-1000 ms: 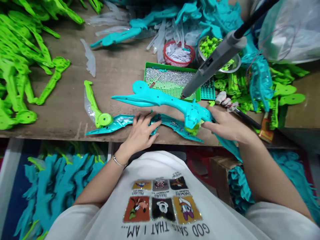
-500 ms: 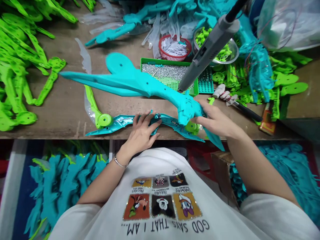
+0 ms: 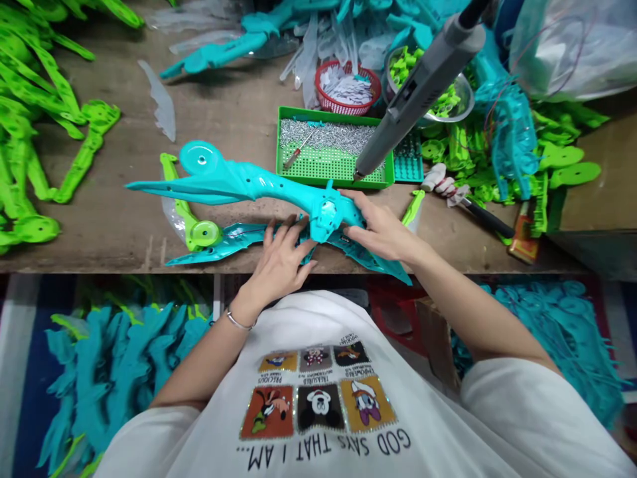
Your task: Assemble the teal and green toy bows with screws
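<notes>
My right hand (image 3: 381, 229) is closed round the middle of a teal plastic toy-bow shell half (image 3: 281, 189), held slanting above the bench. Its long pointed arm and round disc reach out to the left. Under it lies the matching lower shell half (image 3: 241, 236), hollow side up. My left hand (image 3: 283, 259) grips that lower half at its centre, fingers bent over it and thumb on the near side. A light-green arm with a round hub (image 3: 204, 234) sits at the lower half's left end. The upper half covers part of the lower half's right side.
A green tray of screws (image 3: 318, 159) holds a small screwdriver (image 3: 298, 149). Over it hangs a grey electric screwdriver (image 3: 415, 96). Behind stand a red basket (image 3: 348, 106) and a bowl of green pieces (image 3: 460, 109). Green parts (image 3: 37, 146) pile up left; a hammer (image 3: 490, 220) lies right.
My right hand has brought the upper shell half left and down, closer over the lower half, and turned it somewhat. The left hand stays on the lower half.
</notes>
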Tool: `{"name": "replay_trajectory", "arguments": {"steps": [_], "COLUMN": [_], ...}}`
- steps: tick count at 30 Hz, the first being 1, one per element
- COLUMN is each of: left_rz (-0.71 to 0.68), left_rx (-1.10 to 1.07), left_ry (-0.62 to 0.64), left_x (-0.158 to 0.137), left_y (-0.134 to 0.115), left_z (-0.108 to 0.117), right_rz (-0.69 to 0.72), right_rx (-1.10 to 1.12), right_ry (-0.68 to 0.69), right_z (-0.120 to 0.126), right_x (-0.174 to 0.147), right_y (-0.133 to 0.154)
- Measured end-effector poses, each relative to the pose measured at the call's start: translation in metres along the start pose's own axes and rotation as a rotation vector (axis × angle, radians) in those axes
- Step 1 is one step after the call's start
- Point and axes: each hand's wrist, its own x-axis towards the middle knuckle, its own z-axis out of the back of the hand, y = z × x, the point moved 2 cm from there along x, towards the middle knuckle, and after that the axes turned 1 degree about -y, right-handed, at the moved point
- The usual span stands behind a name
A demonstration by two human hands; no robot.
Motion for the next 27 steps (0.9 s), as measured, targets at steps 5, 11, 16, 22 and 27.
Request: {"name": "replay_trajectory", "arguments": {"steps": [5,11,16,22,27], "left_rz": [0.009,0.050,0.034,0.099,0.050], "left_rx": [-0.021,0.072,0.062,0.039,0.028], "left_ry": [-0.006,0.011,-0.008,0.070,-0.011], "left_x": [0.000,-0.001,-0.002,-0.006,-0.008], "left_y": [-0.002,-0.007,-0.013,-0.010,-0.009], "left_z": [0.000,-0.007,-0.010,-0.019,-0.014], "right_rz": [0.052,0.064,0.132,0.247,0.236], "right_rx": [-0.001,-0.050,-0.057,-0.024,-0.044], "right_ry": [0.005,0.056,0.012,0.116,0.062], "right_z": [-0.008,-0.016,-0.018,-0.023,-0.019], "right_x": [0.003,0.005,0.007,0.012,0.017], "right_y": [0.007,0.010,0.000,0.006,0.007]}}
